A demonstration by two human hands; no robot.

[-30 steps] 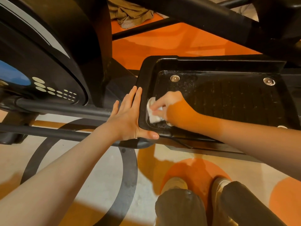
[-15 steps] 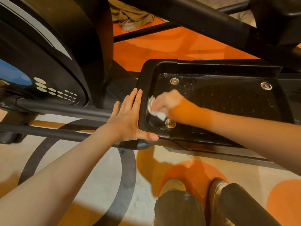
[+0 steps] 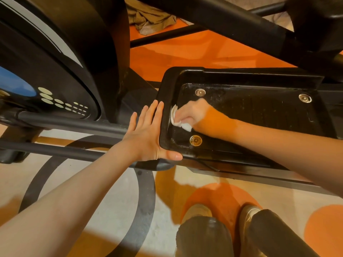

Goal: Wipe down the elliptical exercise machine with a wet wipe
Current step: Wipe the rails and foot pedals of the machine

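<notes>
Since half a second ago the right hand [image 3: 193, 114] has slid the wet wipe [image 3: 179, 121] up from the lower bolt [image 3: 195, 140] toward the pedal's [image 3: 259, 112] left wall; the bolt now shows clear at the hand's 6 o'clock. Fingers are curled round the wipe, pressing it to the pedal floor. The left hand [image 3: 148, 134], fingers straight and flat, braces the pedal's outer rim at the wipe's 9 o'clock, thumb hooked under the corner. The flywheel housing [image 3: 55, 71] stands at 10 o'clock, a crumpled cloth [image 3: 150, 19] at 12, shoes [image 3: 198, 210] at 6. A thick bar [image 3: 232, 21] crosses above.
</notes>
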